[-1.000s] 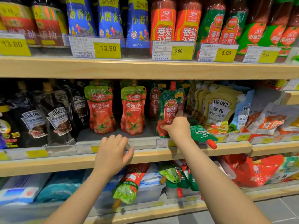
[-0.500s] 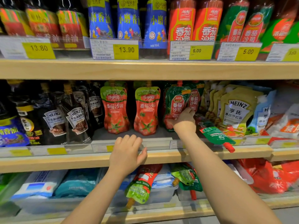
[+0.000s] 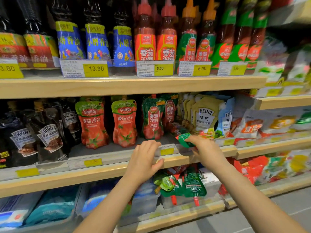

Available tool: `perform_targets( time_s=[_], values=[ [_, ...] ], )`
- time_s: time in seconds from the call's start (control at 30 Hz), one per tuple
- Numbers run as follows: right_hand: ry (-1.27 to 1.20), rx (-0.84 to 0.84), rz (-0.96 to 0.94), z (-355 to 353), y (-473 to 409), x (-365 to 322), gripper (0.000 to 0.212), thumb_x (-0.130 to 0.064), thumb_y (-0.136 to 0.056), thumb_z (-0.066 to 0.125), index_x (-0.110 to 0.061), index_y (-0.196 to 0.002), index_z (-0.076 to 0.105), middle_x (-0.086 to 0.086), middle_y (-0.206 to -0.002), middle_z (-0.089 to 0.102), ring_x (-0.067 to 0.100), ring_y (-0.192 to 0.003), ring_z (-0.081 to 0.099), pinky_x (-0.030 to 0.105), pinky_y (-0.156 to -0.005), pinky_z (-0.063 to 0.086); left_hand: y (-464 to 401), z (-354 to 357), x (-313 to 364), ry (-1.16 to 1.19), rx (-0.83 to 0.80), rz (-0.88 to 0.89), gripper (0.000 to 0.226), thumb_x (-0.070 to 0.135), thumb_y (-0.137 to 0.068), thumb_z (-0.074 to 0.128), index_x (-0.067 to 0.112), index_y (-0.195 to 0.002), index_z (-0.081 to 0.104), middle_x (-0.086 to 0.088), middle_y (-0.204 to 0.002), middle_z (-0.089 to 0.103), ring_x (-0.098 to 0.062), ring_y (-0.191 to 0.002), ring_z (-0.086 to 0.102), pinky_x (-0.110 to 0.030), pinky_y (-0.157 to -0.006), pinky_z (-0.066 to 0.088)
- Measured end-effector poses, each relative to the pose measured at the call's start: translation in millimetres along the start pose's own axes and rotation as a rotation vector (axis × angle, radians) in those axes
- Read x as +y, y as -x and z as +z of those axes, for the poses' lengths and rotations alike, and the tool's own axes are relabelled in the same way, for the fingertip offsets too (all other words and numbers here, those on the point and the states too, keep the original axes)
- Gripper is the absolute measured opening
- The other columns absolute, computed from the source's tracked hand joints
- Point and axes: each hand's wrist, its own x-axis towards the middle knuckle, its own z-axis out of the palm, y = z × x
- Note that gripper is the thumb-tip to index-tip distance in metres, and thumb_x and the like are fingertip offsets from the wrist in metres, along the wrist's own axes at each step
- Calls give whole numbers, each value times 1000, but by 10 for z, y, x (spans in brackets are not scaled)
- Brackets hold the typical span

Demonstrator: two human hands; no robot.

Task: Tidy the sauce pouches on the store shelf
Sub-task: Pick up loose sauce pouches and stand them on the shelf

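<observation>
On the middle shelf [image 3: 101, 172] two red tomato sauce pouches [image 3: 93, 123] stand upright side by side. Right of them a green ketchup pouch [image 3: 152, 120] stands upright with another behind it. A fallen green pouch [image 3: 184, 139] lies over the shelf's front edge. My right hand [image 3: 203, 147] closes its fingers on that fallen pouch from above. My left hand [image 3: 144, 158] rests on the shelf's front rail, fingers curled over it, holding no pouch.
Dark Heinz pouches [image 3: 48, 137] stand left, yellow Heinz pouches [image 3: 204, 118] right. Bottles and price tags [image 3: 96, 68] fill the upper shelf. More green pouches [image 3: 193, 184] hang over a bin on the lower shelf. Grey floor shows at bottom right.
My right hand left the upright green pouch and dropped to the fallen green pouch at the shelf edge. The left hand stayed on the rail. The view shifted left and up.
</observation>
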Motion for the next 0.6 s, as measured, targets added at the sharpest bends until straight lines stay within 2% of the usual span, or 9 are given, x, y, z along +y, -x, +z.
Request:
perform_targets(
  time_s=[0.1,0.27,0.37,0.47,0.6],
  values=[
    [57,67,-70,-54,79,35,40,-6,-84,51,-24,-119,55,8,-107,68,29,-95,61,36,-66,46,-185,142,196,94,-2,-25,54,36,-83,62,16,-130,45,-1,-132,51,-18,-125,42,-33,-102,37],
    [169,212,-273,-369,214,53,39,-8,-84,54,-27,-118,59,-1,-113,68,26,-96,63,39,-65,55,-502,301,428,175,-7,-68,66,34,-85,62,22,-142,31,0,-147,36,-18,-136,29,-36,-111,30],
    [123,277,-351,-605,184,20,35,-5,-83,58,-24,-111,64,0,-107,71,26,-92,65,41,-61,56,-654,330,460,186,-7,-133,61,34,-87,58,28,-141,32,4,-146,38,-18,-133,33,-36,-103,36],
    [1,338,-350,-737,43,25,25,-14,-88,56,-23,-110,63,-2,-106,68,21,-96,63,41,-68,55,-741,332,442,213,-26,-165,46,27,-87,56,28,-132,45,5,-132,54,-18,-117,51,-34,-86,45],
    [-377,489,-180,-749,-108,138,32,-30,-86,60,-24,-118,57,-7,-113,63,7,-102,57,24,-83,47,-851,286,380,363,-3,-239,33,38,-86,58,28,-117,57,6,-108,67,-16,-97,62,-38,-76,52]
  ],
)
